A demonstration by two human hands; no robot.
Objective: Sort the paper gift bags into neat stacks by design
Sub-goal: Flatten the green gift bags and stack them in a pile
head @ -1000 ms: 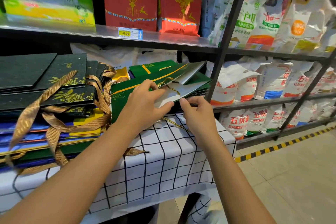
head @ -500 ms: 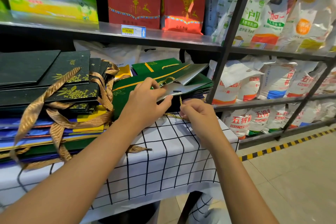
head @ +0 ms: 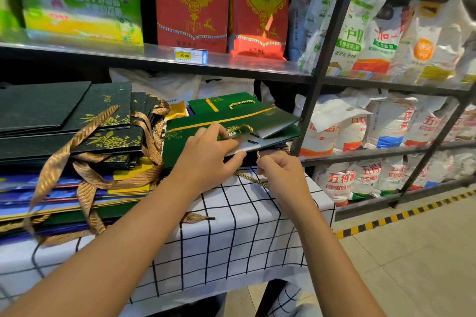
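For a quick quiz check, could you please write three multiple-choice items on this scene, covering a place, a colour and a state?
1. Where does the green bag lie?
A. floor
B. top of a bag stack
C. upper shelf

2. What colour are the ribbons on the black bags?
A. gold
B. red
C. white

3. What is the right hand doing?
A. hanging open
B. pressing flat
C. pinching a cord

Key: 1 B, it tops the stack on the table; 2 A, striped gold; 3 C, fingers curl round the gold cord.

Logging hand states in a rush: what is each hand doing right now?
Left hand: grips the green gift bag at its near edge.
Right hand: pinches the gold cord handle.
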